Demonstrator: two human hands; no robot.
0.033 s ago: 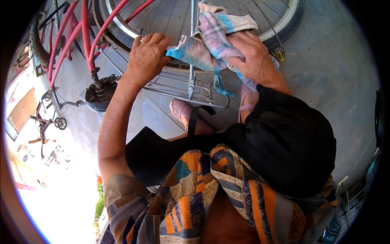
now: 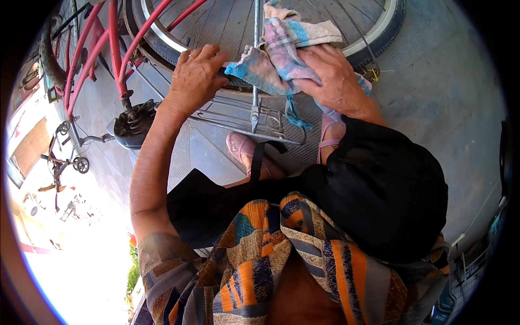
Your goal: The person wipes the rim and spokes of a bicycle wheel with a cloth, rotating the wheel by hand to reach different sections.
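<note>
An upside-down red bicycle frame carries a spoked wheel whose black tyre curves across the top. My left hand is closed over the near-left part of this wheel, its fingers curled across the tyre. In my right hand is a crumpled cloth, pale with pink plaid and blue patches. It lies against the near side of the wheel, partly over an upright metal stay. Below the hands is a metal rear rack, with a blue strip tied on it.
A black saddle hangs low beside my left forearm. My feet in pink shoes stand close to the rack on the grey floor. A small wheeled frame stands at the far left, near bright light. A teal bottle is at the lower right.
My right hand and the cloth have shifted slightly to the left along the wheel. My left hand stays in place.
</note>
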